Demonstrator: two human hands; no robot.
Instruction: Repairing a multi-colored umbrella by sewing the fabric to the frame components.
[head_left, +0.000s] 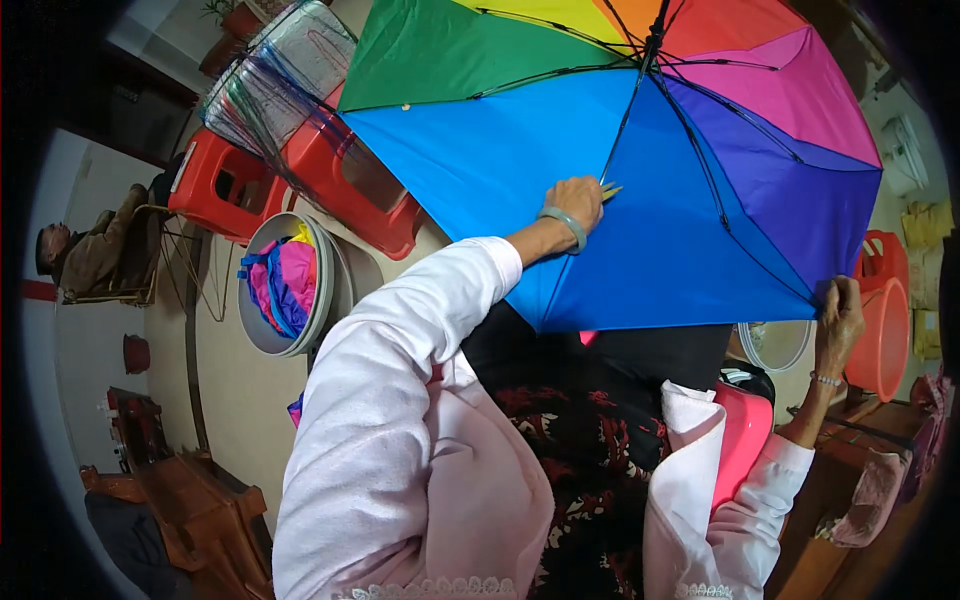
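An open umbrella [640, 230] with rainbow-coloured panels spreads before me, its inner side and black ribs facing me. My left hand [577, 208] is closed at a rib over the blue panels. From its fingers sticks a small gold-coloured pointed thing [612, 191], whose kind I cannot make out. At the canopy's lower right corner, my right hand [841, 312] pinches the blue edge near a rib's end. The fingertips of that hand are partly hidden. The dark shaft [654, 40] meets the ribs near the top of the view.
Red plastic stools [350, 185] stand at the left, with a clear wrapped bundle [285, 80] on them. A pale bucket [318, 330] there holds colourful folded fabric [285, 285]. A person sits at far left. At right are a red basket [880, 340] and a white-rimmed container [775, 345].
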